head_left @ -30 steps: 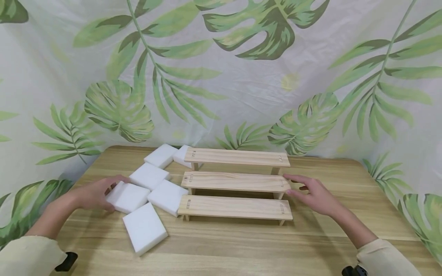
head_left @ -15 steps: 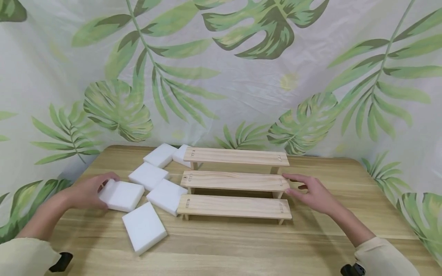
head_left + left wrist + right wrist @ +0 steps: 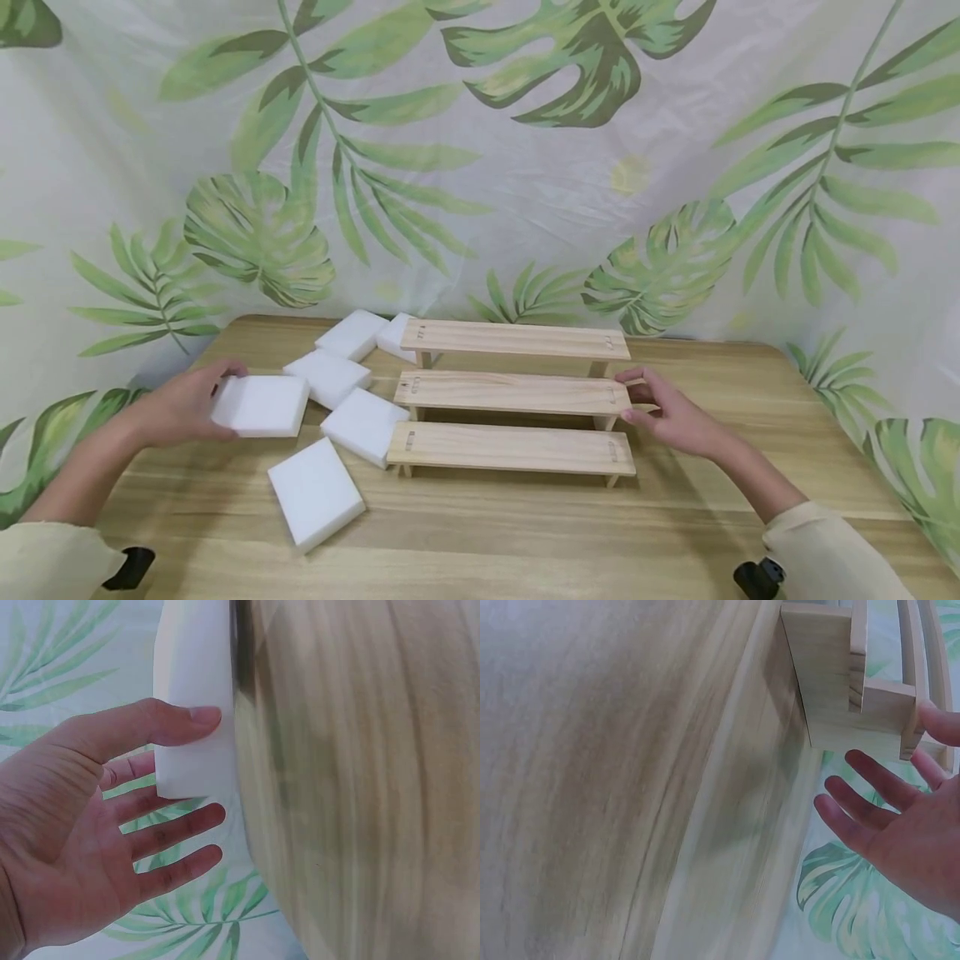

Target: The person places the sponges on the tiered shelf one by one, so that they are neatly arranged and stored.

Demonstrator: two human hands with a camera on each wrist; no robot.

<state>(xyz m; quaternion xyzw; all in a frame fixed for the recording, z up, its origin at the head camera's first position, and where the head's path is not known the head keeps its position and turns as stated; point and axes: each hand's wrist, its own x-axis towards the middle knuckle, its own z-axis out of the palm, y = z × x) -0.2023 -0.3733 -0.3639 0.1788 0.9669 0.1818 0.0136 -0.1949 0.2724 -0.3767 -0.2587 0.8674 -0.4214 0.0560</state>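
Observation:
My left hand [image 3: 180, 406] grips the left side of a square white foam block [image 3: 262, 406], which appears raised off the table. In the left wrist view the thumb lies across the block's edge [image 3: 193, 660], and the lower fingers are spread apart from it. A three-step wooden shelf stand [image 3: 510, 392] stands mid-table. At its right end, my right hand [image 3: 675, 421] pinches the middle board between thumb and index finger. The right wrist view shows that hand's [image 3: 915, 840] other fingers loose below the board's end.
Several more white foam blocks lie left of the stand, including a near one [image 3: 317, 496] and one [image 3: 366, 425] against its left side. One block [image 3: 393, 335] sits partly behind the top board. A leaf-print cloth [image 3: 525, 208] hangs behind the wooden table [image 3: 487, 533].
My left hand has drawn the foam block left, away from the neighbouring blocks, then lifted and turned it slightly. The right hand stays at the middle board's end, its fingers shifting a little.

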